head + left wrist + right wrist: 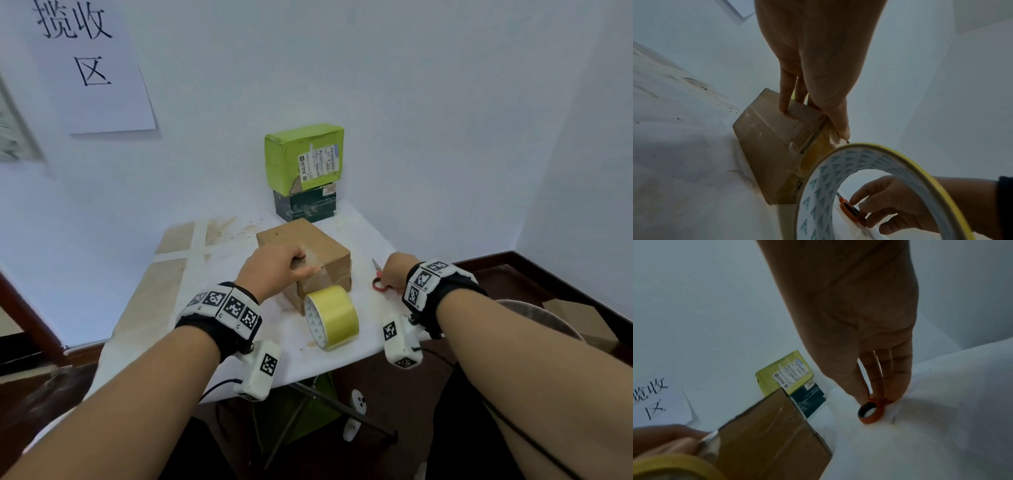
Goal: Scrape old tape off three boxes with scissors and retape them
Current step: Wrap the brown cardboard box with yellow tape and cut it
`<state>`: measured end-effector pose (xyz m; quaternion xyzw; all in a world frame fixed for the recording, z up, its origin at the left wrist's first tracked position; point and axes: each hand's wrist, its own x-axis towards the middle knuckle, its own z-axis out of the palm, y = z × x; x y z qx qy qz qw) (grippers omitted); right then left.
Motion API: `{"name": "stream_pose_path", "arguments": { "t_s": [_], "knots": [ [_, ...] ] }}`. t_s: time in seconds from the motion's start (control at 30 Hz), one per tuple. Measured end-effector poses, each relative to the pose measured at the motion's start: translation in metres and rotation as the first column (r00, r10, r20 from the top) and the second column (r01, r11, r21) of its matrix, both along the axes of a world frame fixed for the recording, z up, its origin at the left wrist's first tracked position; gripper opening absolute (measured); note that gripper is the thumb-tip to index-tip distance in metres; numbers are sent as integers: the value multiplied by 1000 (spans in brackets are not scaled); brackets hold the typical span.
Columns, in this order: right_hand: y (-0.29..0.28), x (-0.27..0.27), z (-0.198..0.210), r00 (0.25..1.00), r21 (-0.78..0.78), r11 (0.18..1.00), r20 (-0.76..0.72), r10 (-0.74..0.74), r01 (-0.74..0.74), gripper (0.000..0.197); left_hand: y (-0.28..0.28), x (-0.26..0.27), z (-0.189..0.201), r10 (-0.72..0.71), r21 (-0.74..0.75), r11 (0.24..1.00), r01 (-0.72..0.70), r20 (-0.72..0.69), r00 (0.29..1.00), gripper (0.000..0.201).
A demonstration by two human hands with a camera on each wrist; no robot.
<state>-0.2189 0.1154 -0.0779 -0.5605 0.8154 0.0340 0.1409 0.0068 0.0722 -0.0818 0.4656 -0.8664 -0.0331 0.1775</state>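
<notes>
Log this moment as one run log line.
left hand: holds brown cardboard box | right hand: fingers on red-handled scissors lying on white table | yellow tape roll: against box

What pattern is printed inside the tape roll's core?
Grey triangles on white line the tape roll core; clearest in the left wrist view.

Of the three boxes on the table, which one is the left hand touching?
The plain brown box, nearest the person. The left hand rests on its top. The green box sits stacked on the dark box by the wall, untouched.
</notes>
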Motion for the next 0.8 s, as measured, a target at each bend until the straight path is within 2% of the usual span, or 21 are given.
{"name": "stream_pose_path", "arguments": {
  "t_s": [0.1, 0.2, 0.27, 0.33, 0.4, 0.53, 0.67, 0.8],
  "knots": [
    [-3, 0, 1, 1000, 19, 1000, -23, -3, 3, 47, -1, 1, -1, 0, -7, 1000, 0, 2, 1000, 38],
    [-20, -9, -15, 996, 28, 999, -79, 27, -25, 40, -1, 0, 0, 5, -17, 1000, -5, 6, 1000, 38],
    [-36, -17, -28, 996, 19, 1000, -87, -1, 3, 51, -1, 0, 2, 2, -13, 1000, -2, 12, 1000, 38],
    [-34, -15, -24, 996, 28, 999, -85, -21, 23, 47, -1, 0, 3, -1, -2, 1000, 1, 54, 999, 37],
    [-25, -9, -14, 997, 10, 999, -61, -38, 39, 33, -1, 0, 3, -12, 12, 1000, 11, 99, 995, 36],
    [-29, -10, -18, 997, -8, 1000, -75, -7, 7, 43, 0, 2, 3, -29, 0, 1000, 29, 117, 993, 37],
    [-33, -15, -25, 993, 12, 998, -96, 64, -63, 32, 2, 1, 5, -32, 11, 999, 31, 132, 991, 41],
    [-19, -13, -12, 999, -109, 994, 21, -30, 32, 34, 3, 3, 13, -66, 72, 996, 56, 145, 987, 43]
  ]
}}
